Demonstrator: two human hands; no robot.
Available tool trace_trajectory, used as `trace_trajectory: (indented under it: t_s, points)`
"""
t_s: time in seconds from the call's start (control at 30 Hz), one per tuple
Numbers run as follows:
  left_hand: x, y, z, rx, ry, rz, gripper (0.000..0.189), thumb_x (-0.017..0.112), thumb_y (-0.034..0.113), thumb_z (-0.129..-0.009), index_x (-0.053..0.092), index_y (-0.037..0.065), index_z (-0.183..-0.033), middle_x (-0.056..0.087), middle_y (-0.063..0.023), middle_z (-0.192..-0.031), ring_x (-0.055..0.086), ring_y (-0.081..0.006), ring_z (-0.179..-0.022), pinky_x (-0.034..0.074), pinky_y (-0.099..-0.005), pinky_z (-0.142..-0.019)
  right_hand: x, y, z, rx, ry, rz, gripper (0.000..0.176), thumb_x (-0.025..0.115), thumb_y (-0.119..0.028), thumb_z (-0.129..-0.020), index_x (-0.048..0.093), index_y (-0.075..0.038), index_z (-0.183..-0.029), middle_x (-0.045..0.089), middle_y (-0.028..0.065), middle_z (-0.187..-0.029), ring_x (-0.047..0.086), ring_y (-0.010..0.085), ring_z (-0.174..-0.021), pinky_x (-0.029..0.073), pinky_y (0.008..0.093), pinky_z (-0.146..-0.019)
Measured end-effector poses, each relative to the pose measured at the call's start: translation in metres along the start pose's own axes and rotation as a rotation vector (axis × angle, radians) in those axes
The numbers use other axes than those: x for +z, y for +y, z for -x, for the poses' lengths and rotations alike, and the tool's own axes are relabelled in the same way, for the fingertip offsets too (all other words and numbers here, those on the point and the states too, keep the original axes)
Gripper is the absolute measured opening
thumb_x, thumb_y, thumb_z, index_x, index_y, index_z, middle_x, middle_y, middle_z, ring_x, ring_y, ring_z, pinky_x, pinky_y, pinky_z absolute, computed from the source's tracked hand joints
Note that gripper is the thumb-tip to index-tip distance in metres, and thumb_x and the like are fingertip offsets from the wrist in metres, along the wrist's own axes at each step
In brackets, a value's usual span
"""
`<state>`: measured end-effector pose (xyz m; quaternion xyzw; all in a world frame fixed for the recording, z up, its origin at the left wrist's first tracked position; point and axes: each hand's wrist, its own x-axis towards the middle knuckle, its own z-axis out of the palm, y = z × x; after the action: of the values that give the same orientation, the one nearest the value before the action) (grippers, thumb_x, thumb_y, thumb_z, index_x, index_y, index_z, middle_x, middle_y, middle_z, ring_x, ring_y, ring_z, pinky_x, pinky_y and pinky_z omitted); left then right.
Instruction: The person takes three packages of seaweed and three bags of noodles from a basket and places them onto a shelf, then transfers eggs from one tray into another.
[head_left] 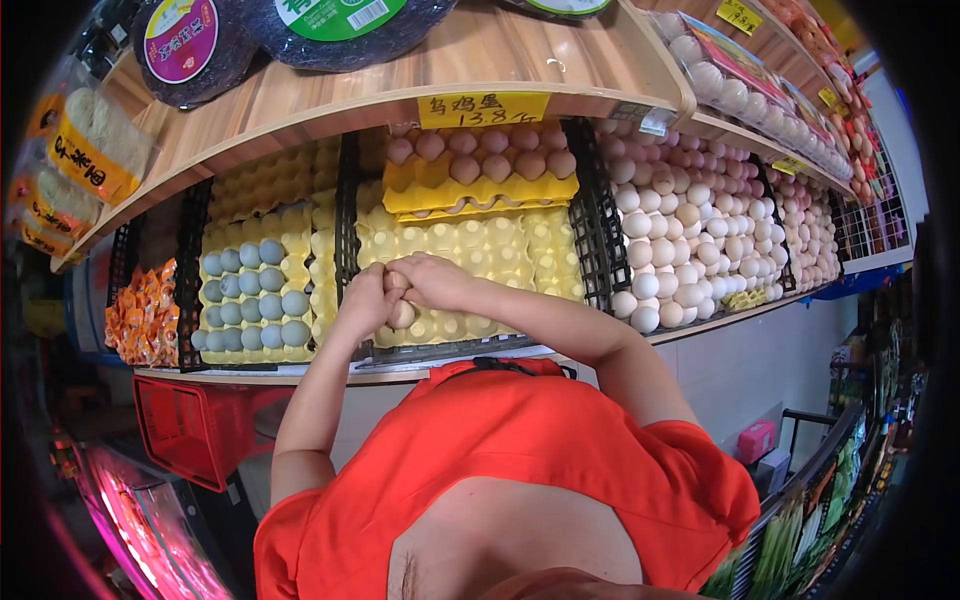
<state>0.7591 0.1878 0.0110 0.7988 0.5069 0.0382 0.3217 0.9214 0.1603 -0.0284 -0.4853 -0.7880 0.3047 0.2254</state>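
Observation:
My left hand (366,300) and my right hand (436,281) meet over the left side of a pale yellow egg tray (470,240). Between them is a brown egg (397,281), with the fingers of both hands closed around it. Just below, a second egg (402,315) rests at the tray, close to my left fingers. Most of this tray's visible cups hold no egg. Behind it, a bright yellow tray (480,187) carries rows of pinkish-brown eggs. My fingers partly hide the egg between them.
Blue-green eggs (252,283) fill a tray to the left, beside orange packets (145,315). Black crate walls (592,215) divide the bays. Many pale eggs (690,245) lie at right. A wooden shelf (480,85) overhangs the back. A red basket (180,425) sits lower left.

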Motion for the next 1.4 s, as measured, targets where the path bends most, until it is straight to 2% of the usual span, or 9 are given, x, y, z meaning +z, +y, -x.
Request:
trace_trajectory:
  t_s: [0.27,0.33,0.43,0.73,0.8,0.93,1.13,1.33,1.4]
  points:
    - [-0.015,0.011,0.0,0.044,0.047,0.093,0.027,0.066,0.013,-0.076,0.056,-0.002,-0.097,0.061,-0.0183,-0.088,0.061,-0.034,-0.082,0.048,-0.0393,-0.073,-0.019,-0.008,0.006,-0.072,0.122,0.054,0.046,0.066,-0.017,-0.073,0.05,-0.006,-0.115,0.057,0.0153,-0.105,0.055,0.033,-0.101,0.045,0.0402,-0.087]
    - [-0.027,0.027,-0.003,0.161,0.153,0.257,0.032,0.066,0.004,-0.077,0.053,-0.005,-0.105,0.063,-0.0136,-0.085,0.063,-0.0208,-0.074,0.05,-0.0288,-0.068,-0.037,-0.014,0.005,-0.022,0.263,0.064,0.046,0.067,-0.019,-0.072,0.05,-0.006,-0.113,0.056,0.0155,-0.103,0.055,0.0336,-0.098,0.046,0.0402,-0.084]
    - [-0.037,0.045,-0.021,0.311,0.268,0.325,0.031,0.064,0.001,-0.078,0.053,-0.004,-0.106,0.063,-0.0129,-0.091,0.063,-0.0193,-0.076,0.051,-0.0272,-0.068,-0.065,-0.008,-0.001,-0.078,0.436,0.157,0.045,0.066,-0.018,-0.072,0.05,-0.006,-0.112,0.055,0.0157,-0.101,0.056,0.0344,-0.094,0.047,0.0403,-0.081]
    - [-0.034,0.069,-0.102,0.404,0.411,0.152,0.03,0.063,0.006,-0.076,0.055,-0.001,-0.105,0.06,-0.0183,-0.099,0.062,-0.0308,-0.086,0.051,-0.0347,-0.075,-0.109,0.023,-0.028,0.073,0.566,0.499,0.041,0.068,-0.02,-0.065,0.055,-0.008,-0.103,0.059,0.0137,-0.097,0.051,0.0315,-0.098,0.039,0.0427,-0.086]
    - [-0.03,0.063,-0.112,0.437,0.447,0.117,0.027,0.063,0.008,-0.077,0.056,0.0,-0.101,0.058,-0.0169,-0.098,0.06,-0.0328,-0.085,0.049,-0.0365,-0.075,-0.108,0.025,-0.03,0.119,0.461,0.551,0.043,0.069,-0.021,-0.065,0.055,-0.009,-0.104,0.059,0.013,-0.097,0.051,0.0316,-0.097,0.037,0.0446,-0.087]
    - [-0.023,0.053,-0.125,0.454,0.425,0.116,0.019,0.062,0.008,-0.077,0.056,-0.001,-0.092,0.053,-0.015,-0.096,0.057,-0.0336,-0.083,0.047,-0.0391,-0.072,-0.106,0.027,-0.035,0.066,0.566,0.54,0.038,0.069,-0.021,-0.065,0.056,-0.011,-0.099,0.055,0.0108,-0.095,0.049,0.0304,-0.096,0.035,0.0457,-0.086]
    - [-0.021,0.049,-0.13,0.434,0.397,0.067,0.014,0.061,0.008,-0.077,0.055,-0.001,-0.087,0.05,-0.0154,-0.097,0.054,-0.0357,-0.087,0.045,-0.0399,-0.074,-0.108,0.026,-0.038,0.124,0.496,0.525,0.036,0.07,-0.022,-0.064,0.056,-0.014,-0.096,0.054,0.0069,-0.097,0.048,0.0293,-0.098,0.034,0.0458,-0.086]
    - [-0.023,0.041,-0.122,0.455,0.367,0.056,0.026,0.063,0.007,-0.076,0.056,0.001,-0.101,0.052,-0.0173,-0.1,0.054,-0.0376,-0.092,0.045,-0.0386,-0.083,-0.098,0.034,-0.041,0.135,0.511,0.553,0.034,0.069,-0.02,-0.067,0.058,-0.013,-0.097,0.054,0.0062,-0.101,0.046,0.0296,-0.1,0.034,0.0468,-0.087]
    - [-0.032,0.047,-0.093,0.583,0.457,0.086,0.034,0.063,0.007,-0.077,0.055,0.001,-0.109,0.054,-0.0165,-0.097,0.056,-0.0353,-0.091,0.045,-0.0386,-0.085,-0.098,0.028,-0.037,0.117,0.555,0.556,0.033,0.068,-0.021,-0.068,0.058,-0.012,-0.098,0.054,0.0065,-0.103,0.046,0.0298,-0.101,0.034,0.047,-0.087]
